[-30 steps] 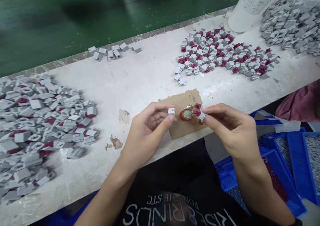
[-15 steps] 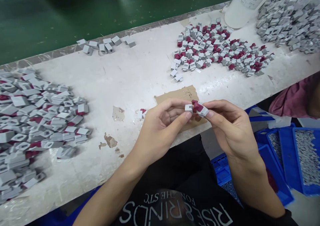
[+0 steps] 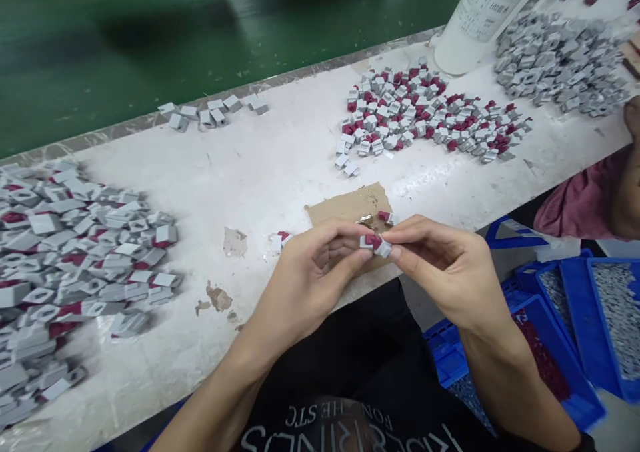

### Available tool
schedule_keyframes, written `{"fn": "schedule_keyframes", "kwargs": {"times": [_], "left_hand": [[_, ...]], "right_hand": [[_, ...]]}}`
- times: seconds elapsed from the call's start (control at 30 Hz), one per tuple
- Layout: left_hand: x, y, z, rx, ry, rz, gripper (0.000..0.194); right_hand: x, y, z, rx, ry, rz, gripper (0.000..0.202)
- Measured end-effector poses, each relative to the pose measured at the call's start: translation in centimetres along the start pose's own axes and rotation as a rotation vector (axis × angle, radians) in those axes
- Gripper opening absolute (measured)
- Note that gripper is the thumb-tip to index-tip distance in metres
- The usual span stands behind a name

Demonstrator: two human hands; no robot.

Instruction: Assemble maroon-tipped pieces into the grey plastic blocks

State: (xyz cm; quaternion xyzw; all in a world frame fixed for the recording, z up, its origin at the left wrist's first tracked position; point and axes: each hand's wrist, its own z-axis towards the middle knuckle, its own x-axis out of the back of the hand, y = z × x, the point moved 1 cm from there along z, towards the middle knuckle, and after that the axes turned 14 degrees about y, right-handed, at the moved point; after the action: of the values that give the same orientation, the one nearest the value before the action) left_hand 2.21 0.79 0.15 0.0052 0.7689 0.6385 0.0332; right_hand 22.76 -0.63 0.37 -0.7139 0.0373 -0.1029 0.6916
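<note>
My left hand (image 3: 313, 275) is closed, thumb and fingers pinching a small grey plastic block (image 3: 365, 241). My right hand (image 3: 453, 269) pinches a grey-and-maroon plastic piece (image 3: 384, 249). The two parts meet between my fingertips, with the maroon portion in the middle; how far one sits inside the other is hidden. Just beyond the fingers lies a piece of cardboard (image 3: 333, 209) with a glossy brown wet patch. Another small maroon-and-grey piece (image 3: 384, 217) rests on its right end. A grey-and-maroon piece (image 3: 281, 240) lies beside my left hand.
A large heap of grey-and-maroon parts (image 3: 95, 245) covers the table's left. Smaller assembled pieces (image 3: 400, 109) spread at the back, near a white bottle (image 3: 475, 22) and a grey pile (image 3: 560, 62). Blue bins (image 3: 575, 325) stand below right. Another person's sleeve (image 3: 575, 195) shows at right.
The grey block and the grey-and-maroon piece have come together between my fingertips. My right hand has moved left towards my left hand. The view has shifted slightly.
</note>
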Motion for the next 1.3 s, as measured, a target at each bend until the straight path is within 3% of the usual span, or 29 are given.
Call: {"fn": "schedule_keyframes", "kwargs": {"times": [0.23, 0.33, 0.43, 0.5, 0.6, 0.8, 0.93, 1.0, 1.07, 1.17, 1.3], "left_hand": [[3.4, 1.1, 0.4, -0.136, 0.040, 0.247, 0.013], [6.3, 1.3, 1.5, -0.210, 0.230, 0.500, 0.017], [9.0, 1.3, 2.5, -0.141, 0.402, 0.722, 0.029], [10.0, 1.2, 2.8, -0.050, 0.392, 0.796, 0.035], [10.5, 1.1, 2.8, 0.041, 0.279, 0.814, 0.039], [10.6, 1.7, 2.9, 0.044, 0.165, 0.901, 0.043], [11.1, 3.3, 3.7, 0.150, 0.122, 1.028, 0.057], [11.5, 4.2, 4.5, 0.195, 0.119, 1.115, 0.065], [12.0, 5.1, 5.6, 0.155, 0.140, 1.207, 0.064], [12.8, 5.8, 8.3, 0.009, 0.222, 1.300, 0.062], [13.7, 5.4, 12.3, -0.069, 0.292, 1.297, 0.067]], "right_hand": [[-1.3, -1.1, 2.1, 0.020, -0.229, -0.023, 0.009], [-2.4, -0.9, 5.2, 0.173, -0.108, -0.221, 0.010], [-4.2, 0.3, 8.7, 0.287, 0.039, -0.506, 0.010], [-5.4, 1.3, 10.5, 0.290, 0.040, -0.669, 0.009], [-6.5, 2.3, 11.8, 0.284, -0.005, -0.826, 0.008], [-4.8, 2.7, 11.9, 0.294, -0.011, -0.831, 0.018], [-3.9, 2.9, 11.7, 0.162, 0.004, -0.638, 0.035], [-3.6, 2.9, 11.8, 0.149, 0.031, -0.557, 0.033], [-3.1, 2.8, 12.3, 0.237, 0.089, -0.562, 0.027], [-2.1, 3.0, 13.3, 0.397, 0.175, -0.694, 0.035], [-1.0, 3.7, 14.5, 0.414, 0.139, -0.826, 0.037]]}}
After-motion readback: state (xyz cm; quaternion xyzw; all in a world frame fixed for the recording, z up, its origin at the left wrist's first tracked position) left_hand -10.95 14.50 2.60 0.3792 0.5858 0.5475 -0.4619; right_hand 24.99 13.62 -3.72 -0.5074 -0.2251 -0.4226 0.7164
